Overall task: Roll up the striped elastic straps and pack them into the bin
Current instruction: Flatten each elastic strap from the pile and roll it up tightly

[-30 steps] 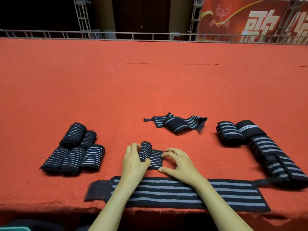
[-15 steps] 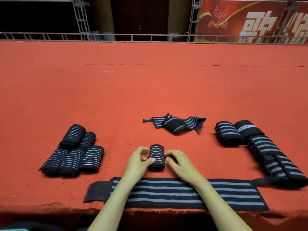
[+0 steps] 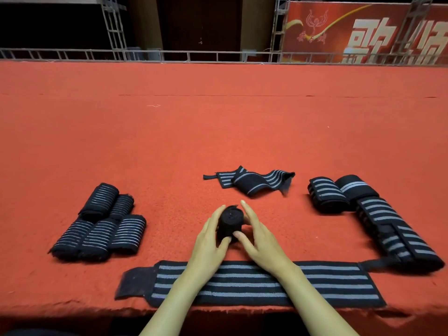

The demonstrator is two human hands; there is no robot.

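Red carpet-like cloth covers the counter [image 3: 218,129], where a person is working through a batch of black elastic straps with grey stripes. Nearest the camera, a flat strap [image 3: 242,283] lies unrolled along the counter's front edge, under both forearms. Just beyond it, the left hand [image 3: 208,241] and right hand [image 3: 261,241] are closed from either side on a rolled strap [image 3: 230,220], fingers along its sides and thumbs against its near face. A second ago this strap lay part-wound with its tail flat on the cloth; half a second ago it lay on its side fully wound; now it stands on end between the palms, which suggests the rolling of this piece is done and it is ready to be set aside or packed. Five finished rolls [image 3: 101,229] are piled to the left, wider rolls [image 3: 363,214] sit in a row to the right, and a loose strap [image 3: 252,181] lies crumpled further back. No bin is in view. Beyond the counter runs a metal railing [image 3: 169,54], and behind it hangs a red banner [image 3: 339,32] with a bird-like emblem and large pale Chinese characters, cut off at the frame; the first appears to be 歌.
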